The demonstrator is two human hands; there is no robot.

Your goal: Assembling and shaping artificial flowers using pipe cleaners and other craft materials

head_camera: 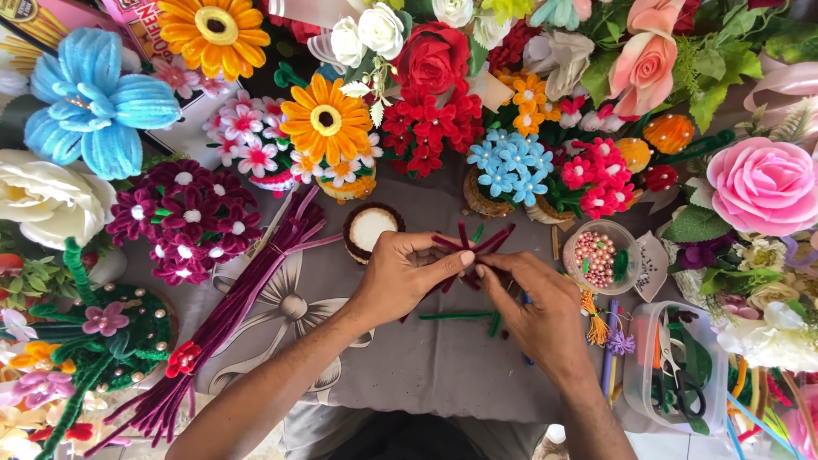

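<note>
Fingers of both hands meet over the middle of the grey cloth [400, 358], where the left hand [400, 277] and the right hand [532, 298] each pinch a small cluster of dark red pipe cleaners [473, 247] that fans out in short spokes. To work it well, the left thumb and forefinger would likely need to hold the crossing point tight while the right fingertips bend or twist one stem at a time, so the spokes stay even. A green pipe cleaner [456, 316] lies on the cloth just below the hands.

Near the cloth's right edge, a round clear cup [602, 255] holds pink and pale beads. At the lower right corner, a clear plastic box [677, 375] holds scissors and small tools. A long bundle of maroon pipe cleaners [247, 298] runs toward the left edge.
</note>
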